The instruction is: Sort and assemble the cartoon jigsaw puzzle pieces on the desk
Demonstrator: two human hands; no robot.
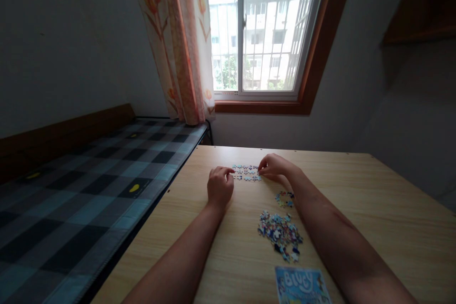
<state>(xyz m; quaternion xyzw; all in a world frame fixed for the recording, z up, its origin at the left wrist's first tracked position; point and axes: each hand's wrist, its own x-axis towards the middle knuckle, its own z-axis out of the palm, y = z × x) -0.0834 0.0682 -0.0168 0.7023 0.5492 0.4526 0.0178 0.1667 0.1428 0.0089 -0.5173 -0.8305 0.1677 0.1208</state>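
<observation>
A small patch of joined jigsaw pieces lies on the wooden table. My left hand rests curled at its left edge, fingertips pinched beside the pieces. My right hand is curled at the patch's right edge, fingertips touching it. What either pinch holds is too small to see. A heap of loose pieces lies between my forearms, with a smaller cluster just beyond it by my right wrist.
A blue printed card or box lies at the table's near edge. A bed with a checked blue-and-black cover stands along the table's left side. Behind are a barred window and a patterned curtain.
</observation>
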